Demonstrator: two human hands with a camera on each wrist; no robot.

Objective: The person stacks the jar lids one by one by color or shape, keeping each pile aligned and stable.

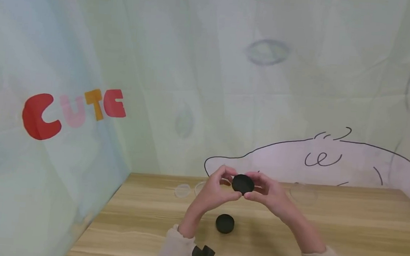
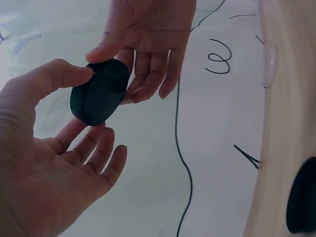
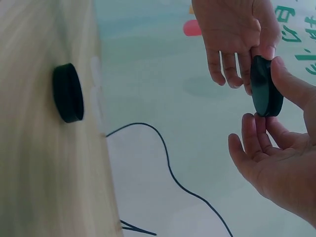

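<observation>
Both hands hold a round, shallow black lid (image 1: 242, 185) up over the back of the table, one at each side of it. My left hand (image 1: 216, 191) pinches it between thumb and fingers at its left edge. From the right, my right hand (image 1: 270, 194) pinches the same lid, thumb below and fingers behind in the head view. In the left wrist view the lid (image 2: 100, 92) is tilted, both thumbs on its near edge. A second round black piece (image 1: 224, 223) with a raised rim lies on the table below the hands, its hollow visible in the right wrist view.
Small clear discs (image 1: 182, 190) lie at the table's back left, one partly hidden behind my left hand. A larger clear round piece (image 1: 304, 194) is at the back right. A printed cloth (image 1: 194, 83) hangs behind the wooden table (image 1: 344, 235).
</observation>
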